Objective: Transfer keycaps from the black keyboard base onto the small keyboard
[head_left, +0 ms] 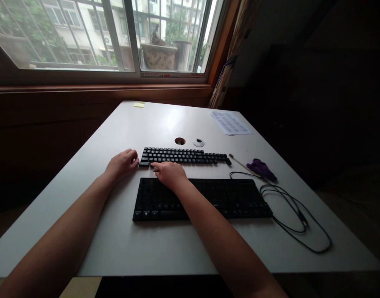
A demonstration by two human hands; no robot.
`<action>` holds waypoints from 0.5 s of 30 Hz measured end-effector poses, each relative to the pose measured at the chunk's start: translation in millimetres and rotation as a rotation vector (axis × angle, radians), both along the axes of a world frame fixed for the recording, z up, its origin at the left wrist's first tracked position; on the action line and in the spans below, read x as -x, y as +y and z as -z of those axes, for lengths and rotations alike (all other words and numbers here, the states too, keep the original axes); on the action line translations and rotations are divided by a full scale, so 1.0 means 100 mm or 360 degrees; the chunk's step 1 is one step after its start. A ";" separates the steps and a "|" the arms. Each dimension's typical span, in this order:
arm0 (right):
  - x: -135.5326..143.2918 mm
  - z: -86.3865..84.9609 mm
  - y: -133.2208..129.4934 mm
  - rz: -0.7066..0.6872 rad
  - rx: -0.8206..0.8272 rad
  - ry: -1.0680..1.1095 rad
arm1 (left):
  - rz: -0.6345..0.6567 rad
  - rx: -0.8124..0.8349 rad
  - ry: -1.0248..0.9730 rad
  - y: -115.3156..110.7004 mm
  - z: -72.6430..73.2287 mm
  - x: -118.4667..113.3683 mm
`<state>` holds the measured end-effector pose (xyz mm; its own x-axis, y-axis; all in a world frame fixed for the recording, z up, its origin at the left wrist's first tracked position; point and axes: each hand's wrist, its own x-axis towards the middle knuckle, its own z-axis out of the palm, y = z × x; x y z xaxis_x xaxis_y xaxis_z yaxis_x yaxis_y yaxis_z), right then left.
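Two bare hands are at work over a white desk (109, 240). The black keys (183, 156) stand in close rows on the desk, just beyond the black keyboard (239, 198) and apart from it. Left hand (123, 162): at the left end of the rows, fingers curled inward and close together; whether they pinch anything cannot be told. Right hand (170, 174): over the gap between rows and keyboard, forefinger reaching to the lowest row near its left end, other fingers bent under; a small shiny item (155, 169) shows at them, too small to identify, and a grip cannot be confirmed. Right of the keys lie a thin stick (241, 162) with a dark tip and a purple cloth (260, 169). A black cable (289, 198) lies in loops beside the keyboard. Beyond the rows: a round hole (180, 141), a pale ring (198, 142), printed paper (231, 123) and a yellow note (139, 105).
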<state>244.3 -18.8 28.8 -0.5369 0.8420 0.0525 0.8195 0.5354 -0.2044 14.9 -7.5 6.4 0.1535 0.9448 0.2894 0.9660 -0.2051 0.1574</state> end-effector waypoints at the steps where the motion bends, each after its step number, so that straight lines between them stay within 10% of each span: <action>1: 0.00 0.00 0.00 0.0004 0.0004 -0.0002 | 0.0001 0.0000 0.0000 0.00 0.00 0.00; 15: -0.01 0.04 0.01 -0.0014 -0.0043 0.0024 | 0.0015 0.0023 -0.0021 0.01 0.00 0.01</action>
<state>245.3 -17.3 24.6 -0.5435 0.8353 0.0832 0.8115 0.5482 -0.2022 13.9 -6.0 5.9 0.1588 0.9474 0.2779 0.9618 -0.2120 0.1733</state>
